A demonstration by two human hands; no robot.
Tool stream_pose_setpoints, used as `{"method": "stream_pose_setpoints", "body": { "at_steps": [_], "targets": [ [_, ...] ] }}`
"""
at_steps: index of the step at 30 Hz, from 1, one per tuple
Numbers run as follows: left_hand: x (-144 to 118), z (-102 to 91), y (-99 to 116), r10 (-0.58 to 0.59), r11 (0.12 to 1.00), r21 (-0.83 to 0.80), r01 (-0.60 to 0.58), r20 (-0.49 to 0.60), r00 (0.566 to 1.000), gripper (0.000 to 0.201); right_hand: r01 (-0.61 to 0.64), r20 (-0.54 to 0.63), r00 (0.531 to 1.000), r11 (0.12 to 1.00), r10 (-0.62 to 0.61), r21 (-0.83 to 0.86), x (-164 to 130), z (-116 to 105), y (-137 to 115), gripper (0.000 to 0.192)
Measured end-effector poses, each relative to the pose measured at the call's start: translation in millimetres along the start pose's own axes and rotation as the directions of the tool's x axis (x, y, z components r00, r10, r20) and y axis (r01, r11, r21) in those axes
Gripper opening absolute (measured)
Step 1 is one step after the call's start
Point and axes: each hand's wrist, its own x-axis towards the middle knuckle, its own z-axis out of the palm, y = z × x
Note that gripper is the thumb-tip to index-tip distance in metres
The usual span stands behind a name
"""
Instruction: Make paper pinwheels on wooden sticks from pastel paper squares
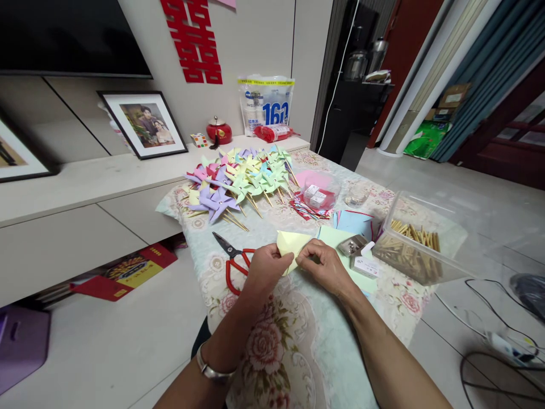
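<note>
Floral cloth (pixel 276 341) spreads over the table in front of you, and past its far edge a white cabinet (pixel 72 187) runs along the wall, bearing a framed photo (pixel 145 122), a red pot (pixel 219 133) and a printed bag (pixel 266 108). You have the yellow paper (pixel 292 242) raised between both hands near the middle of the table, its top curving up to a corner. Your left hand (pixel 269 266) grips its left side, thumb laid over the front; your right hand (pixel 326 264) has thumb and fingers drawn narrow, pinching its right edge. Just beside your left hand lie scissors (pixel 231 251), with red handles toward you and blades pointing away. Beyond them sits a heap of pinwheels (pixel 244 182) in purple, pink, yellow and green, sticks toward you. To the right of your right hand, a small box (pixel 365 266) and a metal tin (pixel 351 245) rest on green sheets (pixel 336 235), close to a clear tub (pixel 404 268) full of sticks.
</note>
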Motion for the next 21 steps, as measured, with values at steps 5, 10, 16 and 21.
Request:
{"method": "stream_pose_setpoints", "body": {
  "at_steps": [5, 10, 16, 21],
  "targets": [
    [1, -7.4, 5, -0.015, 0.998, -0.065, 0.018, 0.052, 0.999, 0.026, 0.000, -0.048, 0.999, 0.999, 0.001, 0.033, -1, -2, 0, 0.019],
    [4, -30.0, 23, -0.129, 0.991, 0.007, 0.131, 0.193, 0.973, 0.023, -0.009, -0.282, 0.955, 0.958, 0.094, 0.288, -1, -7, 3, 0.018],
    [8, -38.5, 43, -0.153, 0.985, 0.123, 0.117, 0.341, 0.928, 0.016, -0.174, 0.084, 0.984, 0.737, 0.157, 0.654, -2, -5, 1, 0.072],
    [13, -33.2, 45, -0.197, 0.965, 0.239, 0.108, 0.387, 0.901, 0.009, -0.285, 0.229, 0.956, 0.750, 0.181, 0.596, -4, -1, -5, 0.088]
  ]
}}
